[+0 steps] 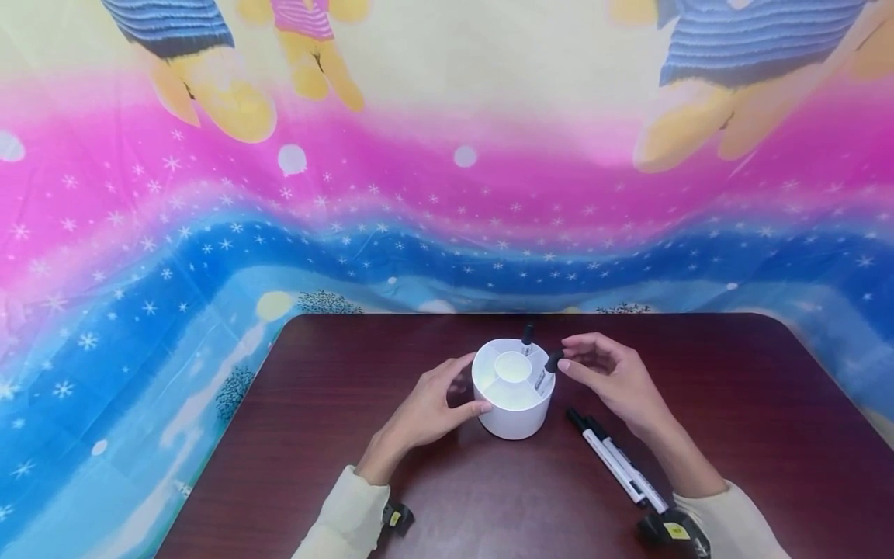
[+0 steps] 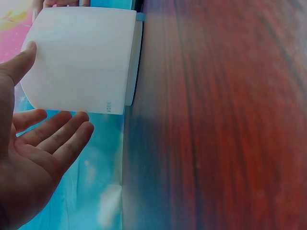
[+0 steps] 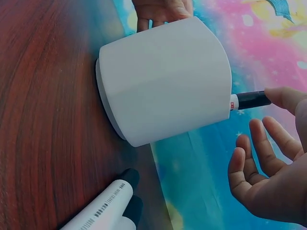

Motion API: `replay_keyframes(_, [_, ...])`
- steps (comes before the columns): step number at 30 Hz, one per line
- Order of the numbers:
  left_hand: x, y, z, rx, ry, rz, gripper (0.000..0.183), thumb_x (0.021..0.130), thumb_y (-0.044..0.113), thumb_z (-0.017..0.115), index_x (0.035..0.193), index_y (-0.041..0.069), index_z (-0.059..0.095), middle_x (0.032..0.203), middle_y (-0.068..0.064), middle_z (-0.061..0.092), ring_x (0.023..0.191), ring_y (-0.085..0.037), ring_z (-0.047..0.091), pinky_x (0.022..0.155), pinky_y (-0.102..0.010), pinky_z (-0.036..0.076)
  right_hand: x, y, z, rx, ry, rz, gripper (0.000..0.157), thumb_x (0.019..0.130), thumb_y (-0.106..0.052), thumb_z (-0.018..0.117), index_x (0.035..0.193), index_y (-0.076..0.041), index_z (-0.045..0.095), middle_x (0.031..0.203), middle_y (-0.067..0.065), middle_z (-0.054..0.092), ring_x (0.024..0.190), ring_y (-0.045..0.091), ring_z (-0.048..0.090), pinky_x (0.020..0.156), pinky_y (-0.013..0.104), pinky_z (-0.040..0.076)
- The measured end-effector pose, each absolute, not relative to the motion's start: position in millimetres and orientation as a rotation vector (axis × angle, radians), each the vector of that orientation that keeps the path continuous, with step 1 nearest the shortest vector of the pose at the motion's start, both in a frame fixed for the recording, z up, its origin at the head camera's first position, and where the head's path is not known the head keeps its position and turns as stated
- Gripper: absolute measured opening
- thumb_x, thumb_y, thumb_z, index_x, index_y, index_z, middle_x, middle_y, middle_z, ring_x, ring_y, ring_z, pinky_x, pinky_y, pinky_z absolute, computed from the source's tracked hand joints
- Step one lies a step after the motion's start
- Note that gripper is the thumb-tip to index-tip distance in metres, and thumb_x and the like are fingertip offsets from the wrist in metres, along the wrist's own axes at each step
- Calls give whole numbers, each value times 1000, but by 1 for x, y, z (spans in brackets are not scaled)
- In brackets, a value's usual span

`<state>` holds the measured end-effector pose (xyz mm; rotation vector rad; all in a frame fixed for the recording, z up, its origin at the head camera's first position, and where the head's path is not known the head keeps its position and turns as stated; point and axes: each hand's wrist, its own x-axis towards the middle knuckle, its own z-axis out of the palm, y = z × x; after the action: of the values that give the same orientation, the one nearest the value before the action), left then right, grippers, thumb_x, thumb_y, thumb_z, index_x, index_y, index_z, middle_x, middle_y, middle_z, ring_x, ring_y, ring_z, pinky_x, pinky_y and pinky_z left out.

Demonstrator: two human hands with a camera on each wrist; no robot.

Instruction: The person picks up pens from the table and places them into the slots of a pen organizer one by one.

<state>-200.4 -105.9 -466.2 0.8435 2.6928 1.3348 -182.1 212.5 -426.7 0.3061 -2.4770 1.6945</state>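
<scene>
A round white desk organizer (image 1: 513,423), split into compartments around a central cup, stands on the table. My left hand (image 1: 436,400) holds it from the left, thumb on the near side and fingers round the far side. A black-capped white marker (image 1: 552,362) leans in its right compartment, the cap sticking out over the rim. My right hand (image 1: 621,380) touches that cap (image 3: 254,99) with the thumb tip, while the other fingers are spread apart from it in the right wrist view. Another black-capped marker (image 1: 527,336) stands in the back compartment.
Two more white markers (image 1: 615,462) with black caps lie side by side on the dark red-brown table (image 1: 335,404), beneath my right forearm. Behind the table hangs a colourful printed cloth (image 1: 419,194). Black camera straps sit at both wrists.
</scene>
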Motion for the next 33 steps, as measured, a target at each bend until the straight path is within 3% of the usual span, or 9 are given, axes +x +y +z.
replay_keyframes(11, [-200,-107,-466,829,2693,1321,78,93,44,85,161,30,48,146,0,66,120,-15,72,104,-36,61,-182,220,-423,359,-2462,1707,38,99,-14,79,133,-3,69,110,-7,76,101,3,72,89,14,57])
replay_keyframes(21, [-199,-105,-464,843,2672,1335,78,94,45,83,162,29,47,146,0,65,121,-17,72,104,-37,61,-178,225,-419,353,-2558,1699,42,100,-20,79,138,-7,67,121,12,75,105,5,71,87,19,60])
replay_keyframes(28, [-200,-108,-466,838,2680,1333,76,94,45,83,160,26,50,145,0,66,120,-17,73,103,-35,61,-171,238,-423,364,-2613,1627,40,101,-22,77,138,-8,67,114,-6,76,105,3,71,88,18,58])
replay_keyframes(33, [-203,-113,-465,840,2674,1403,68,95,35,84,154,16,56,133,-5,70,118,-18,74,103,-37,62,-166,253,-425,338,-2667,1568,41,102,-25,76,140,-10,66,114,-8,76,105,1,70,87,19,59])
